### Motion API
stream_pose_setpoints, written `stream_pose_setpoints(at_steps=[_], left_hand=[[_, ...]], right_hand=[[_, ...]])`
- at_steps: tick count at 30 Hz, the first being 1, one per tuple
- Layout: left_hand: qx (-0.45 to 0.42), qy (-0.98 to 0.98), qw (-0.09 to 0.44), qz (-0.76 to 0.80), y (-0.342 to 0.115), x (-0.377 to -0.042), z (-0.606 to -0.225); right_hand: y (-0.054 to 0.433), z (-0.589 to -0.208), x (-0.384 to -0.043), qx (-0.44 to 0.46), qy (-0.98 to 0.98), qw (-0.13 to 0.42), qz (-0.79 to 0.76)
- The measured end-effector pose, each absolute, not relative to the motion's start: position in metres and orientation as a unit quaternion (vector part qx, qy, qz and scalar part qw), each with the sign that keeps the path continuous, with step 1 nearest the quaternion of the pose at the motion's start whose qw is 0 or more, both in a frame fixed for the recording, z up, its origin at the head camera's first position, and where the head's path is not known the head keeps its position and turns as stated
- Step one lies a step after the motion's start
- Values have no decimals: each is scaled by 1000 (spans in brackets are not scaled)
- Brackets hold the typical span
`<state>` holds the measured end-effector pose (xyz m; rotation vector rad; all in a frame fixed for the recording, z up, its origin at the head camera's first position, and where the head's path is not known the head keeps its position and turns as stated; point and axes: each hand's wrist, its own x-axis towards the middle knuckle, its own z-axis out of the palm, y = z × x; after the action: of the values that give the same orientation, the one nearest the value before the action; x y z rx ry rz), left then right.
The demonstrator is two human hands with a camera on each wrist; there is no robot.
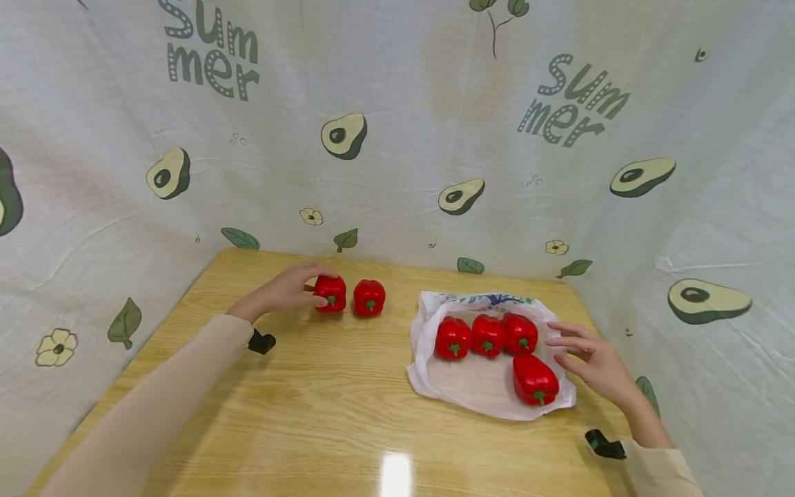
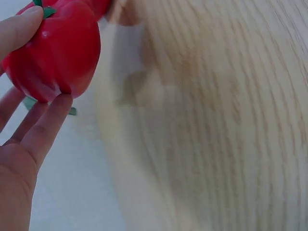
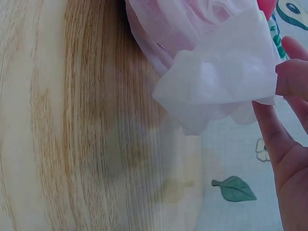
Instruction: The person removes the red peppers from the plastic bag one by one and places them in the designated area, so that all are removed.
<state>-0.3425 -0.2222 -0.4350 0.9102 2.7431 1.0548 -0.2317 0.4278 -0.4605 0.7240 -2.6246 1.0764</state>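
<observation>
At the back left of the table, my left hand (image 1: 292, 288) holds a glossy red bell pepper (image 1: 331, 295) between thumb and fingers. In the left wrist view the thumb lies near the green stem of that bell pepper (image 2: 57, 48) and the fingertips sit against its far side. A second red bell pepper (image 1: 369, 298) stands just right of it. My right hand (image 1: 593, 364) is at the right edge of a white plastic bag (image 1: 459, 390), fingers spread and slightly bent. In the right wrist view its fingertips are right at the edge of the bag (image 3: 221, 72).
Inside the wide-mouthed bag are several red bell peppers, three in a back row and one large bell pepper (image 1: 535, 379) at front right. A wooden table (image 1: 310, 414) lies beneath everything. Printed cloth (image 1: 397, 138) with avocados hangs behind and at both sides.
</observation>
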Motion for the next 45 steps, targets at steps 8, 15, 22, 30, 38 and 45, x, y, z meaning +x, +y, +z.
stream_pose_setpoints(at_steps=[8,15,22,30,38,45], left_hand=[[278,892,42,355,-229,-346,-450],[281,892,38,352,-231,-350,-458],[279,892,44,353,-230,-353,-460],[278,892,57,350,-230,-352,-457],[275,898,57,338,-231,-355,-459],[273,899,63,338,-233,-357,-459]], right_hand=[[425,-460,-232,233,-896,105,363],[425,-461,-232,233,-895,103,366],[424,-462,-235,240,-892,106,369],[422,-462,-235,236,-892,106,370],[422,-462,-236,240,-890,107,372],[419,-461,-235,238,-890,107,375]])
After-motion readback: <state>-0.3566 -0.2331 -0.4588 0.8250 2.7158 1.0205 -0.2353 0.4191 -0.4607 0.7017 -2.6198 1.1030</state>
